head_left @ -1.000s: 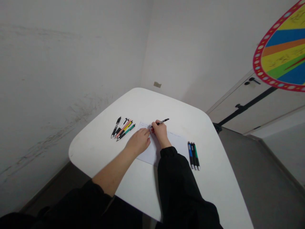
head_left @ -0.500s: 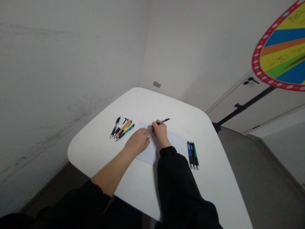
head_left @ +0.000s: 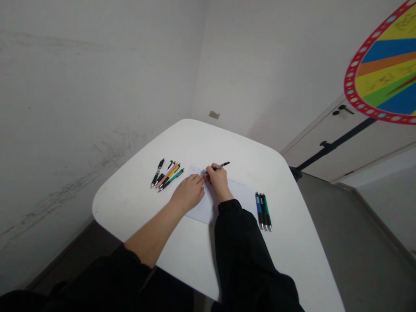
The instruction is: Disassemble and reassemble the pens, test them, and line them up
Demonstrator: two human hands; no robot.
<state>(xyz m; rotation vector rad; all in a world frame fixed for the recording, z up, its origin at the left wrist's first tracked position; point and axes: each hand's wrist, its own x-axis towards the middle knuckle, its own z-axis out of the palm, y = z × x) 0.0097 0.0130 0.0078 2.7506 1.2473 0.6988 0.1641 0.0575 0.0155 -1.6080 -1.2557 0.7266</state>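
Observation:
A black pen (head_left: pixel 222 165) is pinched in my right hand (head_left: pixel 218 181), its tail pointing up to the right and its tip down at the paper. The white sheet of paper (head_left: pixel 199 211) carries faint lines of writing along its top. My left hand (head_left: pixel 190 190) lies flat over the sheet's left part, fingers stretched toward the pen tip. Both hands hide part of the sheet. Left of them lies a loose group of several pens, among them a green pen (head_left: pixel 172 179) and a yellow one. On the right, a blue pen (head_left: pixel 259 209), a black one and a green one lie side by side.
The white table (head_left: pixel 130 203) has rounded corners and stands close to two walls. A colourful prize wheel (head_left: pixel 383 73) on a black stand rises at the right, before a pale door (head_left: pixel 360 143) with a dark handle.
The pen in my right hand has shifted very slightly left. My left hand and the loose pens stay where they were.

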